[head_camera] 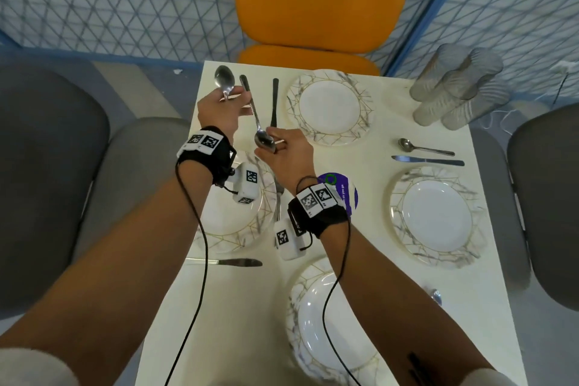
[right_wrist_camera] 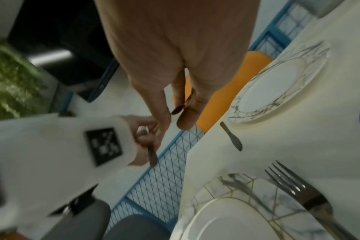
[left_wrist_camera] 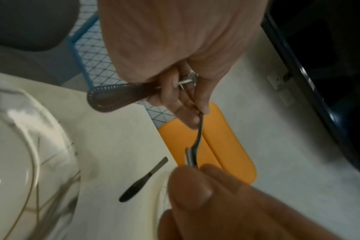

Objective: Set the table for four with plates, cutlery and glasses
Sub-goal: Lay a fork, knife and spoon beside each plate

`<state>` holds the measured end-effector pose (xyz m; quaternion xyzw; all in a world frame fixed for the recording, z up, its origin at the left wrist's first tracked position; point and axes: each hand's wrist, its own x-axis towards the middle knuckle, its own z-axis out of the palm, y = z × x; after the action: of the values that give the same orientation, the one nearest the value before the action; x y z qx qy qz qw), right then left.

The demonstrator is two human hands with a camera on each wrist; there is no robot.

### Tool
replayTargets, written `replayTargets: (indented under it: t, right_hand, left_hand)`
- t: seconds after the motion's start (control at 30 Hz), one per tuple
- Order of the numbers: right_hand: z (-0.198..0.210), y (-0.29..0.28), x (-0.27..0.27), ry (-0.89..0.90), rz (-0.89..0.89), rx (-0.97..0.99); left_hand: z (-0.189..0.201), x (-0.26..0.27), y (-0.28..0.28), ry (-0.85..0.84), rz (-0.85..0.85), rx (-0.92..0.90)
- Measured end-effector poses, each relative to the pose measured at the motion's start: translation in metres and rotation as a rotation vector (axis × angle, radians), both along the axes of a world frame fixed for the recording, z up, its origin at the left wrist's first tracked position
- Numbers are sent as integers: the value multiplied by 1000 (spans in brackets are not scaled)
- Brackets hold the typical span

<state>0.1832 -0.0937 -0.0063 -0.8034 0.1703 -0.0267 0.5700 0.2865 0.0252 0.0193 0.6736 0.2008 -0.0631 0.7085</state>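
Over the table's far left corner my left hand (head_camera: 232, 102) grips two spoons. One spoon (head_camera: 224, 78) stands with its bowl up above the fist. The second spoon (head_camera: 255, 113) slants down to the right, and my right hand (head_camera: 277, 144) pinches its bowl. In the left wrist view a beaded handle (left_wrist_camera: 105, 99) sticks out of the left hand (left_wrist_camera: 181, 91), and the right thumb (left_wrist_camera: 191, 194) holds the spoon's bowl (left_wrist_camera: 190, 156). Four marbled plates lie on the table: far (head_camera: 329, 107), right (head_camera: 435, 216), near (head_camera: 329, 323), left (head_camera: 235, 219). Glasses (head_camera: 457, 88) are grouped at the far right corner.
A knife (head_camera: 275, 100) lies left of the far plate. A spoon (head_camera: 423, 147) and knife (head_camera: 427, 160) lie beyond the right plate. Another knife (head_camera: 232, 262) lies near the left plate, with a fork (right_wrist_camera: 298, 191) on its rim. A purple disc (head_camera: 346, 194) sits mid-table. Chairs surround the table.
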Motion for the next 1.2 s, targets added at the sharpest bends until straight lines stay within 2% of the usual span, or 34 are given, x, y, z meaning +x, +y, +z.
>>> replayTargets:
  t: [0.2,0.47,0.73,1.0,1.2]
  right_hand:
    - [-29,5,42,94,8,-104]
    - [-61,8,77,216,34,-236]
    - [-85,21,101,259,80,-353]
    - [-90,24,110,248,196,-484]
    - [-85,24,119,256,188,-503]
  left_hand:
    - [-36,50,-14,67,-65,154]
    - [-85,92,-17,191,-255,396]
    - [-127,117,-18,113,-313,635]
    - [-149,129,-22,53,-331,684]
    - [-152,140,-25,49,-301,677]
